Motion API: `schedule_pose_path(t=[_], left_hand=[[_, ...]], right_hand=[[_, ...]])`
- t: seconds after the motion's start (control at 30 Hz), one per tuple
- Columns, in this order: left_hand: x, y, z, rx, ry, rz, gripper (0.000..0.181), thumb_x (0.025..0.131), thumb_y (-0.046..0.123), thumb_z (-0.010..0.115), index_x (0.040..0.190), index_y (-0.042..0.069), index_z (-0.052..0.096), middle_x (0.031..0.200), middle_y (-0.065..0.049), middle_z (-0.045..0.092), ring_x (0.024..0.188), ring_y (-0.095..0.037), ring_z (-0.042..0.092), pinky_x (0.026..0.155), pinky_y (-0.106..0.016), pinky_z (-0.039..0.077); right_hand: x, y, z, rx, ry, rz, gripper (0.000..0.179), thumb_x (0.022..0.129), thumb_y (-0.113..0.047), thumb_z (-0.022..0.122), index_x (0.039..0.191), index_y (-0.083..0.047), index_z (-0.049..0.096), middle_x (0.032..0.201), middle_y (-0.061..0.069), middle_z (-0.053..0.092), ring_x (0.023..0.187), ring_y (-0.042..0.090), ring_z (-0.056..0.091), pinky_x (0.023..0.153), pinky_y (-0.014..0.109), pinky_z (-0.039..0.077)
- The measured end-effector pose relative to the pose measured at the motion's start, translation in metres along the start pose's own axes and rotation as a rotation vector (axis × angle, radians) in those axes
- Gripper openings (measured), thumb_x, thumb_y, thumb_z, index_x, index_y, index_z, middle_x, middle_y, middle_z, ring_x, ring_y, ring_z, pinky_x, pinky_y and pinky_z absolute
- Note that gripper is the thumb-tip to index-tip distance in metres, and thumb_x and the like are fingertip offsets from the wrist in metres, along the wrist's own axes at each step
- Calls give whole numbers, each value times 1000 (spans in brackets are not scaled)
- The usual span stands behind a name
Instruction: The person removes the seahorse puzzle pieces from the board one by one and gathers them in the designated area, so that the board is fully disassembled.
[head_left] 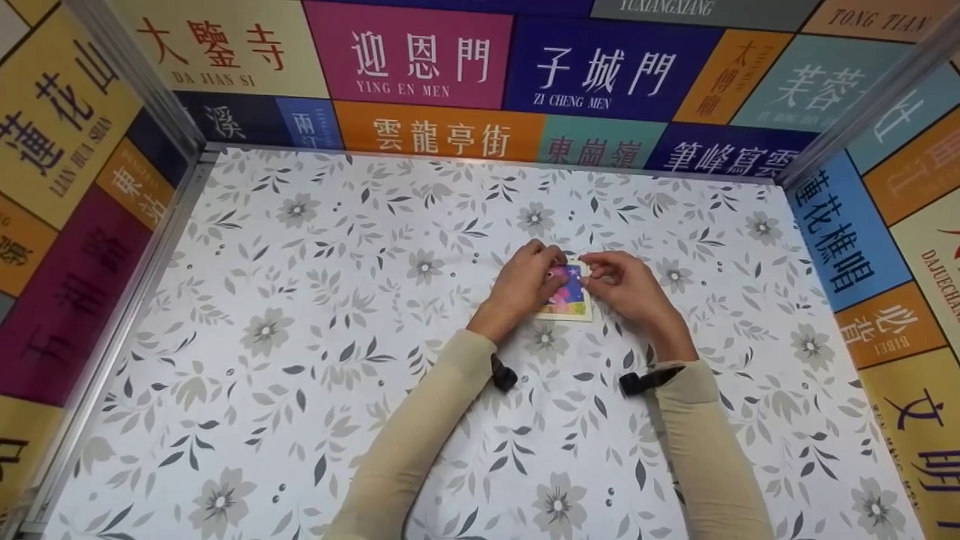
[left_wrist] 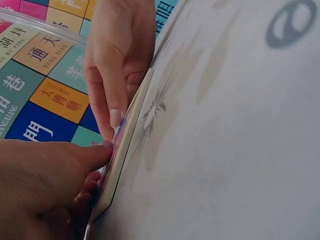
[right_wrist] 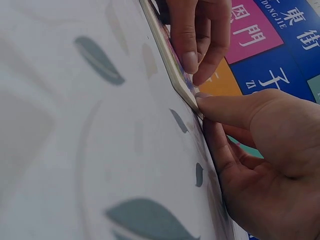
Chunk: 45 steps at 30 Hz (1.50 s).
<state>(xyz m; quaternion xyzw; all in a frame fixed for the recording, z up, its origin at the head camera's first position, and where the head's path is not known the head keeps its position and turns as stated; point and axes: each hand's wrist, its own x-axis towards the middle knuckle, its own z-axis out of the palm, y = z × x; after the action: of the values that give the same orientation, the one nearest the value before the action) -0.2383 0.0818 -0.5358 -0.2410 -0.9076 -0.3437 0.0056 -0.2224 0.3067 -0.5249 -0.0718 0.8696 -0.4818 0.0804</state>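
Note:
A small flat picture board (head_left: 576, 306) with a cream border lies on the patterned tabletop. It shows a pink figure, a blue ground with light stars and a yellow lower strip. My left hand (head_left: 525, 279) covers its left part, fingers curled along the far side and thumb over the picture. With thumb and forefinger, my right hand (head_left: 628, 286) holds the board at its upper right corner. In the right wrist view the right thumb (right_wrist: 220, 107) rests on the board's edge (right_wrist: 175, 75). Any loose piece under the fingers is hidden.
A white tabletop (head_left: 330, 435) printed with grey flowers and leaves spreads around the hands. Upright panels of coloured blocks with Chinese lettering (head_left: 420, 60) border it at the back, left and right. Black straps with small black devices (head_left: 637, 382) sit at both wrists.

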Motion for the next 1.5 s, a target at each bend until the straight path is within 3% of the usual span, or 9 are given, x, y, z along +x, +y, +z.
schedule_pose_path(t=[0.27, 0.6, 0.77, 1.1, 1.5], left_hand=[[7, 8, -4, 65, -60, -45, 33, 99, 32, 81, 128, 18, 75, 123, -8, 66, 109, -24, 67, 97, -41, 57], [10, 23, -4, 183, -90, -130, 42, 90, 46, 89, 124, 23, 81, 119, -3, 67, 110, -23, 67, 91, -40, 60], [12, 23, -5, 186, -101, -127, 35, 90, 45, 89, 117, 23, 84, 117, -1, 66, 108, -22, 65, 89, -40, 60], [20, 21, -10, 137, -144, -37, 32, 91, 38, 89, 114, 17, 85, 112, -1, 71, 106, -21, 69, 94, -38, 60], [35, 24, -14, 129, -237, -91, 37, 89, 29, 91, 118, 10, 78, 116, -5, 69, 104, -21, 68, 94, -37, 58]], right_hand=[[-10, -27, -1, 11, -2, -5, 44, 99, 4, 73, 141, 11, 64, 118, 32, 68, 104, 24, 67, 85, 10, 54], [3, 7, 5, 37, 15, 20, 45, 98, 3, 75, 142, 5, 66, 118, 29, 69, 99, 12, 65, 86, 8, 53], [3, 11, 3, 48, 8, 10, 45, 98, -1, 77, 142, 1, 67, 117, 26, 70, 98, 12, 67, 86, 10, 54], [1, 9, 1, 34, 5, -1, 42, 99, -4, 77, 140, -2, 69, 115, 22, 70, 98, 10, 68, 87, 12, 55], [2, 8, 3, 45, 28, 15, 42, 102, -2, 71, 143, 4, 66, 119, 30, 69, 101, 20, 65, 82, 10, 51]])
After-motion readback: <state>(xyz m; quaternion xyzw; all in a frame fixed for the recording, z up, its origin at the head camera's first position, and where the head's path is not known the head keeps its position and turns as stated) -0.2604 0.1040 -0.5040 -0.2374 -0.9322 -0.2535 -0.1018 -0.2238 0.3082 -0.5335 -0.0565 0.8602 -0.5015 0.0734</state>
